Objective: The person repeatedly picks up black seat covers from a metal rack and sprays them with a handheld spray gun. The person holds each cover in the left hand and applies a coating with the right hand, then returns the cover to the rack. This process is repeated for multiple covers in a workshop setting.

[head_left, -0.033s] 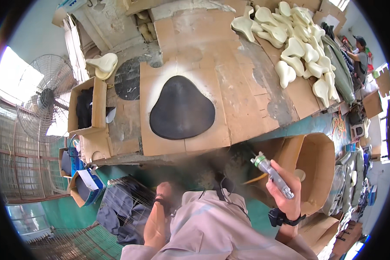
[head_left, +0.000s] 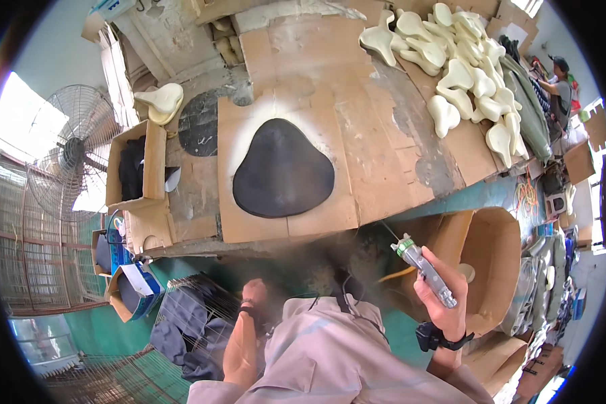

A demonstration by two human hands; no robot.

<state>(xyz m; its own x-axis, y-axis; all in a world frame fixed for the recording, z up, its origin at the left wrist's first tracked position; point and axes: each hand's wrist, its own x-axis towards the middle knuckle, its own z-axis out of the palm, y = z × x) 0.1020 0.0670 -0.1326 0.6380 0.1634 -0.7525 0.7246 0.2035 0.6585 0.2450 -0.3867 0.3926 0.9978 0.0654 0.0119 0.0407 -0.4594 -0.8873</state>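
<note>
My right hand (head_left: 444, 289) is wrapped round a silver spray gun (head_left: 427, 273) with a green ring near its front end. The spray gun is in front of the table's near edge, its front end tilted up and left toward the tabletop. A black, rounded-triangular saddle-shaped pad (head_left: 283, 168) lies flat on a cardboard sheet (head_left: 232, 225), apart from both hands. Whitish residue surrounds its upper edge. My left hand (head_left: 254, 293) hangs low beside my left thigh, fingers curled. Whether it holds anything is hidden.
Cream bicycle-saddle foams (head_left: 458, 77) are piled at the far right. More foam (head_left: 161, 99) lies at left, behind an open box (head_left: 155, 161) of black pieces. A large carton (head_left: 495, 262) stands by my right hand. A wire cage fan (head_left: 74, 145) is at far left; a person (head_left: 557, 91) is at far right.
A thin dark line ahead of the spray gun's front end shows more clearly now. The hands and the black pad stay almost in place.
</note>
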